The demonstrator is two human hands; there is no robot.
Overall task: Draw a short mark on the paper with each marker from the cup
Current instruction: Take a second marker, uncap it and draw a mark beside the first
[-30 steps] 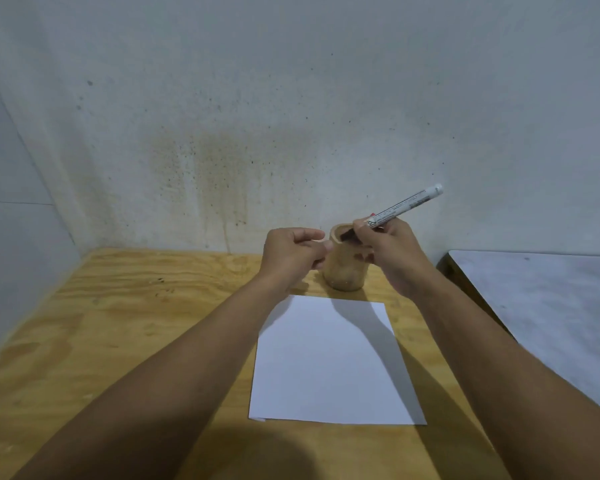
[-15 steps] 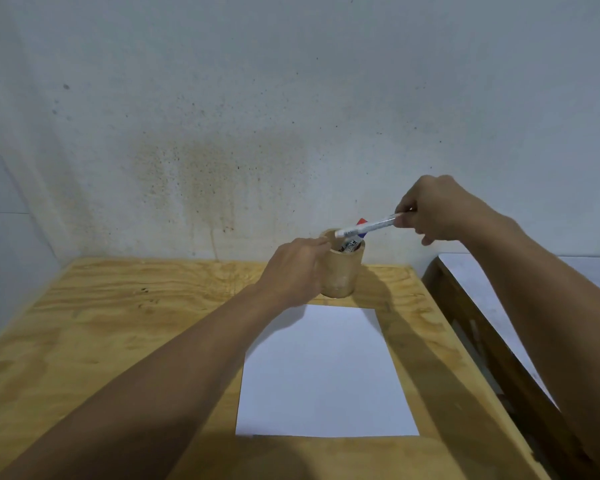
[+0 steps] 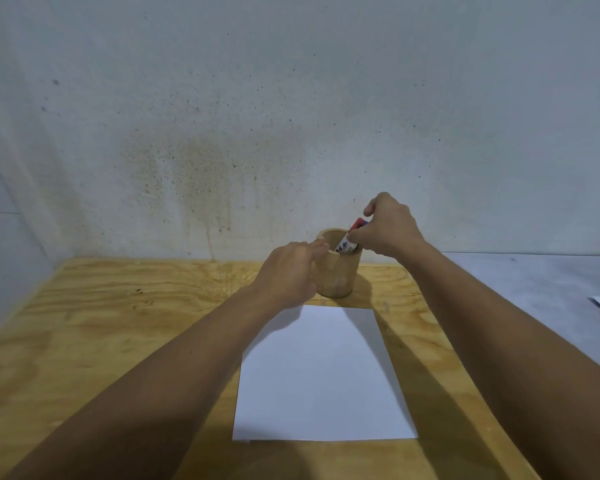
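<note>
At the far end of the plywood worktop (image 3: 84,341), our left hand (image 3: 288,271) wraps the wooden cup (image 3: 340,271) while our right hand (image 3: 387,230) pinches a light, rigid, likely slick marker (image 3: 347,242) inside it, above the blank paper (image 3: 323,375).

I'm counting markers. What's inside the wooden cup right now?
Inside the wooden cup a white marker with a red-and-blue end leans on the rim, held by the right hand. That hand and the cup wall hide any others, so no count.
</note>
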